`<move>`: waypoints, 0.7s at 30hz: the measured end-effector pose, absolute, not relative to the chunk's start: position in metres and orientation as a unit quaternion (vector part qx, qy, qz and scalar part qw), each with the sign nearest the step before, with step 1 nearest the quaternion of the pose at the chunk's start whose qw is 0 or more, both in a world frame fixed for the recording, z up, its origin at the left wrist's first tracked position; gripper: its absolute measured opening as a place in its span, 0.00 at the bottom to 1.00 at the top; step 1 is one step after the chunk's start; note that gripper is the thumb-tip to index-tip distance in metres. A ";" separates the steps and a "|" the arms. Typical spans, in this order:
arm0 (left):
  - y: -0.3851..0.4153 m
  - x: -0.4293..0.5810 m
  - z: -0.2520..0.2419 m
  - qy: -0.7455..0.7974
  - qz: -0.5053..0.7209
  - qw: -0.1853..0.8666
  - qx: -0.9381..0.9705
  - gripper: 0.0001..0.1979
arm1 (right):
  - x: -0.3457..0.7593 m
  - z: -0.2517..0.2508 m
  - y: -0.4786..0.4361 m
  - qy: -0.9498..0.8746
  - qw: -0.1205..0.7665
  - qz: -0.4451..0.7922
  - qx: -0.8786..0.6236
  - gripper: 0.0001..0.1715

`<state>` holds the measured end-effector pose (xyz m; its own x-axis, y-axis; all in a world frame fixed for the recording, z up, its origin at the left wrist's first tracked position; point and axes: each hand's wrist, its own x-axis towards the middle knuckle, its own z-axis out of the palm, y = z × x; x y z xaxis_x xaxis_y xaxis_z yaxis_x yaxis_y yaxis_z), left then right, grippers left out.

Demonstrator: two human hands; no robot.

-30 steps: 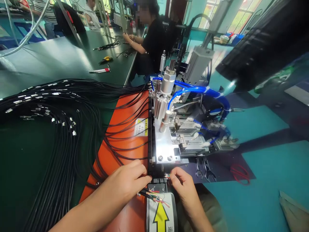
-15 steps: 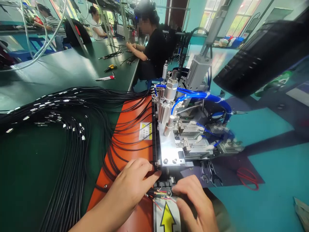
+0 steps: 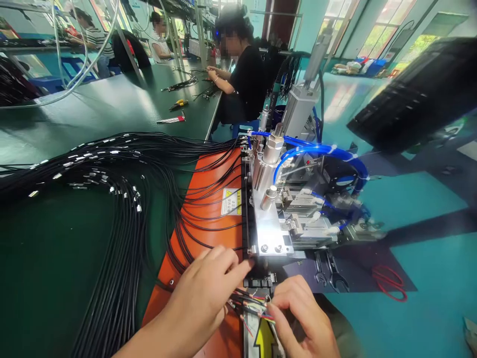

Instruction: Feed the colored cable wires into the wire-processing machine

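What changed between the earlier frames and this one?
The right hand drew back from the black fixture toward the person and now pinches the coloured wire ends. The left hand kept its grip on the black cables beside the fixture. The machine, cable bundle and wrenches stayed put; only the view shifted.

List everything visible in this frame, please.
black cables: many, black, fanned across table and plate
stripped wire ends: several, multicoloured, between the hands
plate: one, orange, under cables
fixture: one, silver, beside plate
hoses: several, blue, on fixture
wrenches: two, dark, right of fixture
wire loop: one, red, far right
table: one, green, left
co-worker: one, black top, far bench
left hand: one, on cables by fixture
right hand: one, pinching stripped wire ends
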<state>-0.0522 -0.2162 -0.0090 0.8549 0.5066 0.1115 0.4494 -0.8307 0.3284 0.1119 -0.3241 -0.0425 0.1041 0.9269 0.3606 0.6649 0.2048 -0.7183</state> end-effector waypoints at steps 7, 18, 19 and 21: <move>-0.227 -0.075 -0.001 0.373 0.024 0.111 0.921 0.16 | 0.113 -0.034 -0.325 -0.695 0.431 0.172 -0.550 0.10; -0.225 -0.086 -0.012 0.317 0.068 0.178 0.929 0.10 | 0.102 -0.020 -0.313 -0.756 0.318 0.150 -0.552 0.05; -0.225 -0.087 -0.011 0.300 0.076 0.185 0.933 0.08 | 0.101 -0.019 -0.313 -0.755 0.313 0.146 -0.557 0.05; -0.227 -0.088 -0.008 0.249 0.093 0.195 0.944 0.05 | 0.100 -0.020 -0.314 -0.744 0.319 0.142 -0.570 0.10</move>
